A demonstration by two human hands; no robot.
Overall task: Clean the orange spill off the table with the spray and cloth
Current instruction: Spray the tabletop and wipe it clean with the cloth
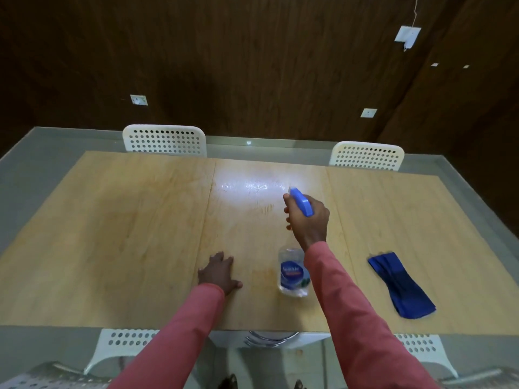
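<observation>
The right hand [307,217] is gripping the neck of the spray bottle [293,272], fingers curled around the trigger under the blue plastic spray head [302,202]. The bottle is tilting steeply: its clear, rounded body with a blue label is hanging back toward 6 o'clock under the wrist, while the nozzle is pointing toward 11 o'clock, so its long axis is running near-to-far across the bench [112,234].

The spill itself is hard to pick out. A faint orange tinge [259,273] is showing on the pale wood-grain surface just left of the bottle body, and fine specks are lying near the glare patch [252,188] at 12 o'clock; I cannot tell how far the stain reaches. By my reading the nozzle is aiming beyond the nearer tinge, so the next squeeze may call for tipping the head down and back.

The left hand [219,272] is resting flat on the bench at 9 o'clock from the bottle, fingers spread and relaxed, holding nothing. The cloth [401,286], a soft folded dark-blue strip, is lying well apart at 3 o'clock, its long axis slanting from 11 to 5 o'clock. It is nearer the right hand, which is occupied. Wiping is not yet begun. Two white perforated chairs [165,141] are standing at the far edge.
</observation>
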